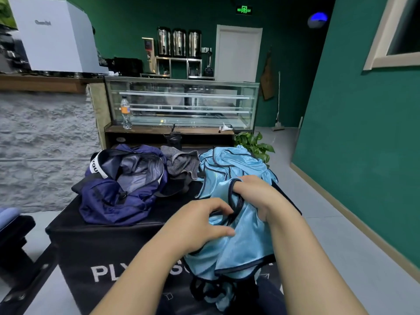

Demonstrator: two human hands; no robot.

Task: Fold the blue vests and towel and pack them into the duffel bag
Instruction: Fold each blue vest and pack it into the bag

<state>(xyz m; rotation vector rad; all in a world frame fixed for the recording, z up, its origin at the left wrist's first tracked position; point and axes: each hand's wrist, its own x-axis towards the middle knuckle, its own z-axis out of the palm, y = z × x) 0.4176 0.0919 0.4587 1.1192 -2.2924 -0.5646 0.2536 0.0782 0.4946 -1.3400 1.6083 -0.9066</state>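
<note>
Both hands are on this shiny light-blue mesh vest with navy trim [245, 244], bunched at the near edge of the black desk [127, 237]. My left hand [200, 221] and right hand [256, 196] each pinch the trim. It looks super light, floppy and slippery, so I'd grab the bound edges, not the slick middle.

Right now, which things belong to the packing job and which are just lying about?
Job: light blue vest gripped by left hand and right hand; more blue vests; grey towel; open navy duffel bag.
Lying about: water bottle; potted plant; black tumbler.
</note>
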